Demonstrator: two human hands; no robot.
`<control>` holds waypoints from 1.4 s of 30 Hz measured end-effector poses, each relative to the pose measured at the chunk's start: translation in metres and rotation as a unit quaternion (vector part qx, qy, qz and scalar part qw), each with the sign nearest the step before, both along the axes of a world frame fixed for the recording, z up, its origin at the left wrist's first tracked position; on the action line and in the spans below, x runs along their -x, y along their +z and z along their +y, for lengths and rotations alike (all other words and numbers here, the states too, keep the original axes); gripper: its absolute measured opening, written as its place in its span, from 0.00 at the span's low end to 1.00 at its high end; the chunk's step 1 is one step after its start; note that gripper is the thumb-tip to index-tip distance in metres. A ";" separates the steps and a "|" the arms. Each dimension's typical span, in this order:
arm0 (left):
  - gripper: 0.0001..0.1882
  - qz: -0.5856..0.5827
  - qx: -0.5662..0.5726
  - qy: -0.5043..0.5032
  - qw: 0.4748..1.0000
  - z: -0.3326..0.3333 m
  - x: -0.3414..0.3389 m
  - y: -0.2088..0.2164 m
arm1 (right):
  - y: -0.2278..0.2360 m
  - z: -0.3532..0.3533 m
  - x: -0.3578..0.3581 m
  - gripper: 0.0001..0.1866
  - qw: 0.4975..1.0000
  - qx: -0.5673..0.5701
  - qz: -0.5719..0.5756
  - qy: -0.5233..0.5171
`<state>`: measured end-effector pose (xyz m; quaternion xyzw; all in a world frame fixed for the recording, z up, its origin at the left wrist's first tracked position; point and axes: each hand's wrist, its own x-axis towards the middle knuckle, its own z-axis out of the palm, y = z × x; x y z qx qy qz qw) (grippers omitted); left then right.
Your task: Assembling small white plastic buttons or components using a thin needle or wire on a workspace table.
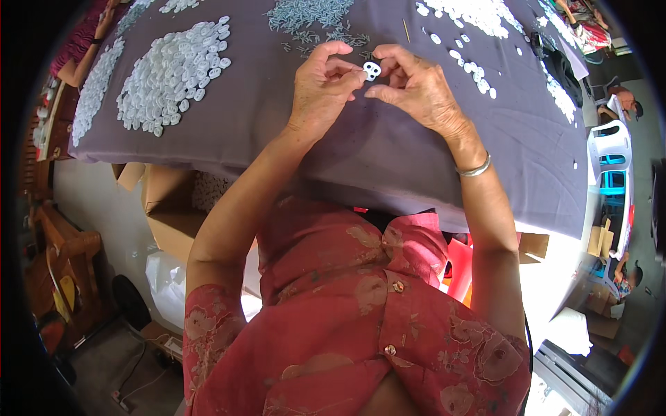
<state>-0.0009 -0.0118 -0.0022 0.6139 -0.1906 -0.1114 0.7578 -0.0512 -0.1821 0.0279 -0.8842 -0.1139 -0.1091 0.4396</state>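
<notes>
Over the table my left hand (325, 90) pinches a small white plastic piece (372, 70) with dark round holes, between thumb and fingertips. My right hand (415, 87) is just to its right, thumb and fingers curved apart around the piece's other side; whether the fingertips touch it is hard to make out. A silver bangle circles my right wrist. Beyond my hands lies a pile of small grey-blue pins (309, 15), some strewn toward my fingers. To the left spreads a big heap of white oval plastic pieces (173, 76).
A grey cloth (267, 139) covers the table. More white pieces (479, 73) are scattered at the right, below a larger heap (479, 12). A thin yellowish stick (406, 30) lies near the pins. An open cardboard box (170, 208) stands under the table's left front edge. Other people sit around.
</notes>
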 end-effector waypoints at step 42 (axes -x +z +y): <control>0.16 0.007 -0.001 -0.044 0.999 0.001 0.002 0.001 | -0.013 0.007 -0.001 0.16 0.958 0.245 -0.152 0.018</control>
